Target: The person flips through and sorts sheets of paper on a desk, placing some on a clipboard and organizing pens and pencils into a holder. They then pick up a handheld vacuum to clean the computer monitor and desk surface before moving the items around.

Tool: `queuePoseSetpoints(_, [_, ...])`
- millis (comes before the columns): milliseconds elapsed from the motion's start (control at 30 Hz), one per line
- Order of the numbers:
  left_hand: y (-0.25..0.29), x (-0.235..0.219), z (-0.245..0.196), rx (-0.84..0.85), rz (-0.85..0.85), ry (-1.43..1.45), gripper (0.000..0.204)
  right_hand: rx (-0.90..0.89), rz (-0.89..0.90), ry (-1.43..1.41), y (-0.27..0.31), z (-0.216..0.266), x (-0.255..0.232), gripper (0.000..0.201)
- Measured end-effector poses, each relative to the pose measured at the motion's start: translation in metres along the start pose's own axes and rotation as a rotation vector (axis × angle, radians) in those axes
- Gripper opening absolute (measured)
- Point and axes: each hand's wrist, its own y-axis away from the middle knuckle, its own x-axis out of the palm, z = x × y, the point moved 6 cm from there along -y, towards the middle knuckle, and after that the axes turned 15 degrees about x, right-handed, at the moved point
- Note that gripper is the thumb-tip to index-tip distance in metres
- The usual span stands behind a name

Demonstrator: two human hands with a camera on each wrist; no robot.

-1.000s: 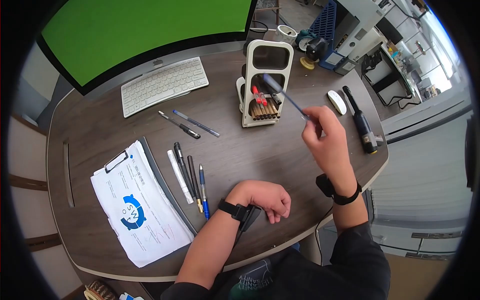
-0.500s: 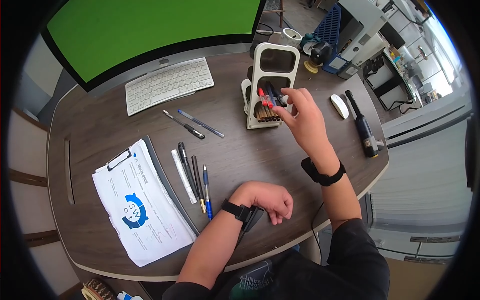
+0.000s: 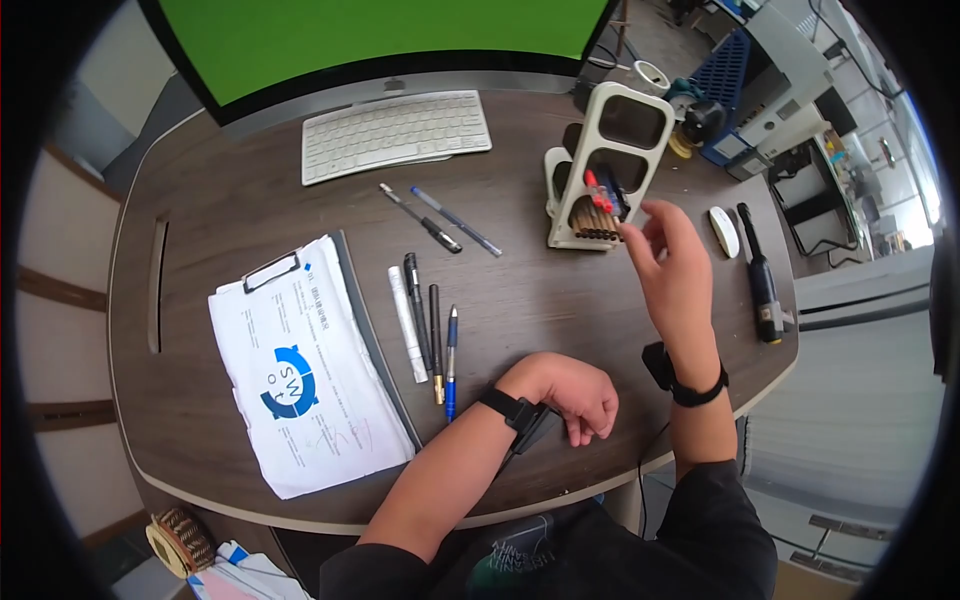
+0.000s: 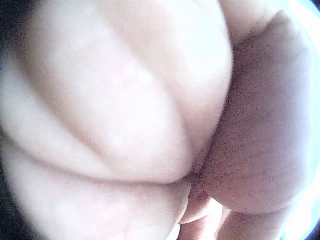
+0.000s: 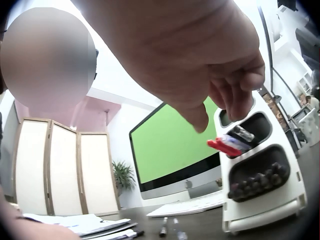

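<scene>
A white pen holder (image 3: pixel 594 150) with stacked compartments stands at the back right of the desk. Its middle compartment holds red pens (image 3: pixel 597 190) and dark ones; several brown pens (image 3: pixel 597 222) fill the lower one. My right hand (image 3: pixel 680 265) hovers just in front of it, holding nothing, thumb and fingers apart. In the right wrist view the fingertips (image 5: pixel 200 119) stand above the red pen ends. My left hand (image 3: pixel 582 395) rests near the front edge, fingers loosely curled and holding nothing. Beside it lie a blue pen (image 3: pixel 452 365), a dark pen (image 3: pixel 436 345), a black pen (image 3: pixel 416 305) and a white marker (image 3: pixel 406 325).
A black gel pen (image 3: pixel 425 220) and a slim blue pen (image 3: pixel 456 221) lie below the keyboard (image 3: pixel 395 138). A paper-filled clipboard (image 3: pixel 310 370) is at left. A mouse (image 3: pixel 723 232) and a black cylindrical device (image 3: pixel 764 285) lie at right; a monitor (image 3: pixel 400 40) stands behind.
My right hand carried a blue pen to the holder's middle compartment, let go of it and has drawn back slightly. My left hand stays in place. The head view has shifted.
</scene>
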Motion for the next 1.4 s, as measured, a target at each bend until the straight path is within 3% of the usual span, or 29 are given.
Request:
queuePoseSetpoints(33, [0.000, 0.000, -0.001, -0.001, -0.001, -0.003, 0.017, 0.045, 0.003, -0.008, 0.004, 0.003, 0.000, 0.026])
queuePoseSetpoints(133, [-0.002, 0.000, 0.002, 0.005, 0.004, 0.001, 0.017, -0.238, 0.233, 0.013, 0.017, 0.028, 0.038, 0.025])
queuePoseSetpoints(200, [-0.003, 0.000, 0.004, 0.004, 0.008, 0.002, 0.018, -0.213, 0.482, 0.053, 0.019, 0.025, 0.082, 0.027])
queuePoseSetpoints(300, [-0.002, 0.000, 0.002, 0.001, 0.005, -0.002, 0.018, -0.178, 0.568, 0.275, 0.014, 0.025, 0.132, 0.030])
queuePoseSetpoints(500, [0.000, 0.002, 0.002, -0.021, 0.015, 0.019, 0.018, -0.292, 0.452, 0.161, 0.010, 0.023, 0.171, 0.025])
queuePoseSetpoints(600, [0.000, 0.000, 0.005, -0.032, 0.013, 0.029, 0.018, -0.298, 0.455, 0.184, 0.019, 0.025, 0.151, 0.020])
queuePoseSetpoints(700, [0.001, 0.001, 0.001, -0.014, -0.010, -0.014, 0.017, -0.244, 0.248, 0.072, 0.029, 0.035, 0.069, 0.014])
queuePoseSetpoints(800, [0.001, 0.001, 0.001, -0.063, 0.007, 0.011, 0.017, -0.064, 0.097, 0.019, 0.031, 0.013, -0.009, 0.013])
queuePoseSetpoints(900, [0.002, 0.001, 0.000, -0.055, -0.011, 0.021, 0.015, 0.105, 0.070, 0.087, 0.026, -0.023, -0.043, 0.014])
queuePoseSetpoints(1133, [0.004, 0.001, -0.004, -0.047, -0.022, 0.026, 0.014, 0.019, 0.008, 0.203, -0.011, -0.041, -0.016, 0.018])
queuePoseSetpoints(1233, [0.002, 0.001, 0.000, -0.039, -0.013, 0.039, 0.014, 0.009, -0.002, 0.092, -0.030, -0.033, -0.003, 0.020])
queuePoseSetpoints(1333, [0.003, 0.002, -0.006, -0.012, -0.013, 0.019, 0.014, -0.010, -0.133, -0.077, -0.021, -0.015, -0.009, 0.020])
queuePoseSetpoints(1400, [0.003, 0.001, -0.006, 0.017, 0.002, 0.012, 0.015, 0.045, 0.107, -0.191, -0.005, 0.004, 0.005, 0.016])
